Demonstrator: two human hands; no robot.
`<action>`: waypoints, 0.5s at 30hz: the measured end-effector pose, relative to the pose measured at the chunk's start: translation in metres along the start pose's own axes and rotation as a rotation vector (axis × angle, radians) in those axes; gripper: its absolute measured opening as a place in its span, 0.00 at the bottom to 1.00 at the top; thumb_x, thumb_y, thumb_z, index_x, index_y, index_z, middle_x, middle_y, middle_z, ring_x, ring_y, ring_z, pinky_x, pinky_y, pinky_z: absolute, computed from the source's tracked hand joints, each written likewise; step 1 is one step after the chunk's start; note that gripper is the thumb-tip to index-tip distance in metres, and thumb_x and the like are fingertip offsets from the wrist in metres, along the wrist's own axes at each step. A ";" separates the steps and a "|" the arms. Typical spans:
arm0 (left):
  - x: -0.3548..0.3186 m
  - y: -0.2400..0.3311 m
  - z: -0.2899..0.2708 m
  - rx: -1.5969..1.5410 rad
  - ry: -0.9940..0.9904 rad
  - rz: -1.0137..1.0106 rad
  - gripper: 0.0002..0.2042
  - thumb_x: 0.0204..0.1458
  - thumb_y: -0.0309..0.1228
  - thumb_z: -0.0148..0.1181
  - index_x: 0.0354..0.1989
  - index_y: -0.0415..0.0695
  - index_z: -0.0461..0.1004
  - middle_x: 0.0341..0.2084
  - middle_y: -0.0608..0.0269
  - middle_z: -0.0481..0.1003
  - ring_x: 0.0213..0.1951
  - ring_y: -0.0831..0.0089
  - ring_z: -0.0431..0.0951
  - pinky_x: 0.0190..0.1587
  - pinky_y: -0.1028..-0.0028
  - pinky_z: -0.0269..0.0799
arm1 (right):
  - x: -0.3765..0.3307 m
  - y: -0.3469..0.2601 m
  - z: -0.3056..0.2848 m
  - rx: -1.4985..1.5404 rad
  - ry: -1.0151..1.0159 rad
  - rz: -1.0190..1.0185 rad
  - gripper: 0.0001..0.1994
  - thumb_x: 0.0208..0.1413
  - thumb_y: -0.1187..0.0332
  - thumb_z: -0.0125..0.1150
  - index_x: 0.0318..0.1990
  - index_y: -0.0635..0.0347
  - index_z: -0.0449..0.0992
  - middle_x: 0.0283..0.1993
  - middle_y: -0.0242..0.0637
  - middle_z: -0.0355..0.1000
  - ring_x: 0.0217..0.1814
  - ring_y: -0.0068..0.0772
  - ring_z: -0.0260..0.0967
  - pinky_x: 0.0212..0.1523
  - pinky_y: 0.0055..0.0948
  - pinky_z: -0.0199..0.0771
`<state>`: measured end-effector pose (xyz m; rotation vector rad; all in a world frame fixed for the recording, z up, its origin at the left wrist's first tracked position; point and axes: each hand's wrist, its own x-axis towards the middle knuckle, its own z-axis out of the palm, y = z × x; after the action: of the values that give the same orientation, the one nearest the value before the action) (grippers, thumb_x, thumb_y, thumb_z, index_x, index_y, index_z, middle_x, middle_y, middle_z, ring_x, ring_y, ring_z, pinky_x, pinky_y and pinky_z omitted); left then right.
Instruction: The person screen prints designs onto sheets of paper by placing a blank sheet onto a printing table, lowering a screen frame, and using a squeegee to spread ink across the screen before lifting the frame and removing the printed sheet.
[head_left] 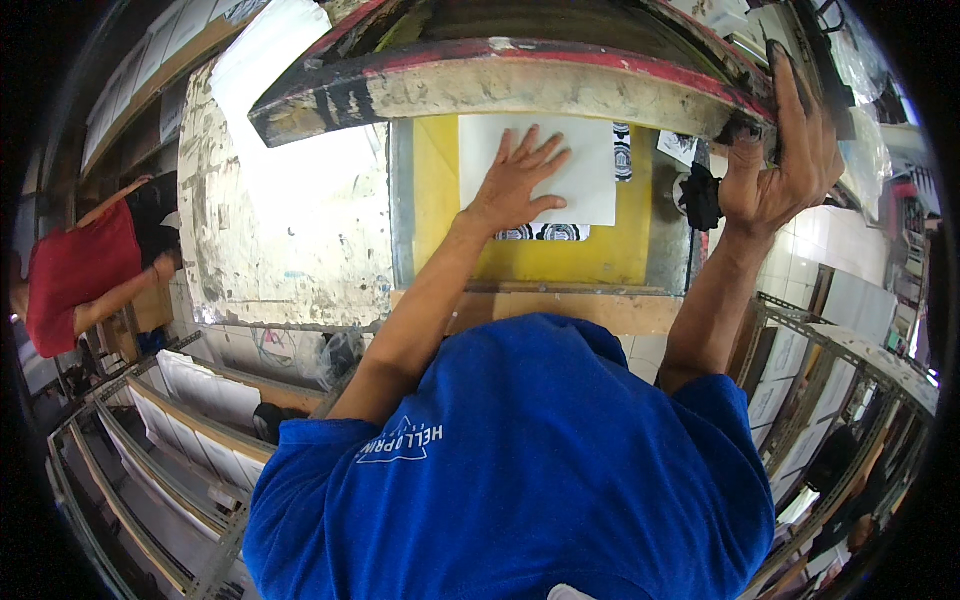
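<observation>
Worn on the head, wide and fisheye, aimed steeply down, very near the blue shirt, a little farther from the hands and table, upright, bending straight edges toward a dark round rim.

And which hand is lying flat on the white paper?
The left hand, spread wide on the white paper. The right hand is at the right end of the frame instead.

The sheet is white, the board yellow, the prints black and white. Red edges the cream, black-smudged frame. Dark splotches speckle the off-white worktop. The rag is black, the near shirt blue.
</observation>
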<state>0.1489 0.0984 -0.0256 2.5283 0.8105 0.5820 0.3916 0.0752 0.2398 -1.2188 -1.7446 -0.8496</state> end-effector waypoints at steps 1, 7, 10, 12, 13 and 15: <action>-0.007 -0.001 -0.005 -0.209 0.145 -0.118 0.40 0.49 0.46 0.71 0.71 0.47 0.63 0.72 0.54 0.60 0.74 0.52 0.53 0.77 0.50 0.39 | -0.002 -0.004 -0.004 -0.012 -0.032 0.017 0.34 0.65 0.40 0.48 0.55 0.65 0.82 0.49 0.50 0.81 0.48 0.46 0.79 0.51 0.38 0.74; -0.061 0.041 -0.105 -0.850 1.045 -0.424 0.42 0.45 0.32 0.69 0.71 0.35 0.57 0.52 0.60 0.71 0.52 0.67 0.70 0.58 0.65 0.65 | -0.071 -0.027 -0.021 -0.086 -0.181 0.238 0.32 0.59 0.41 0.51 0.60 0.54 0.80 0.59 0.46 0.77 0.63 0.50 0.68 0.68 0.46 0.51; -0.071 0.074 -0.147 -0.853 1.083 -0.530 0.45 0.40 0.25 0.70 0.71 0.32 0.57 0.44 0.62 0.77 0.42 0.72 0.78 0.49 0.70 0.76 | -0.111 -0.057 -0.040 -0.141 -0.393 0.340 0.33 0.58 0.41 0.48 0.61 0.55 0.79 0.63 0.50 0.73 0.67 0.57 0.62 0.71 0.50 0.44; -0.108 0.060 -0.120 -0.941 1.004 -0.605 0.56 0.33 0.20 0.80 0.73 0.28 0.49 0.58 0.48 0.72 0.56 0.63 0.75 0.59 0.65 0.75 | -0.111 -0.073 -0.055 -0.059 -0.543 0.322 0.32 0.56 0.45 0.53 0.61 0.58 0.78 0.62 0.52 0.72 0.67 0.59 0.62 0.71 0.52 0.46; -0.120 0.052 -0.104 -0.886 0.986 -0.560 0.54 0.33 0.19 0.79 0.72 0.28 0.53 0.60 0.46 0.71 0.57 0.65 0.75 0.60 0.66 0.75 | -0.112 -0.077 -0.054 -0.033 -0.610 0.324 0.32 0.56 0.46 0.55 0.62 0.59 0.77 0.62 0.53 0.72 0.67 0.60 0.62 0.71 0.53 0.47; -0.149 0.039 -0.074 -0.822 0.905 -0.605 0.54 0.32 0.20 0.79 0.72 0.28 0.54 0.61 0.47 0.70 0.59 0.64 0.74 0.61 0.66 0.73 | -0.102 -0.072 -0.032 0.184 -0.605 0.374 0.31 0.53 0.52 0.60 0.62 0.61 0.76 0.61 0.55 0.72 0.67 0.60 0.62 0.70 0.52 0.51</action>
<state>0.0189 -0.0033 0.0164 1.1323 1.2118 1.4736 0.3507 -0.0147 0.1572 -1.7155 -1.9019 -0.0915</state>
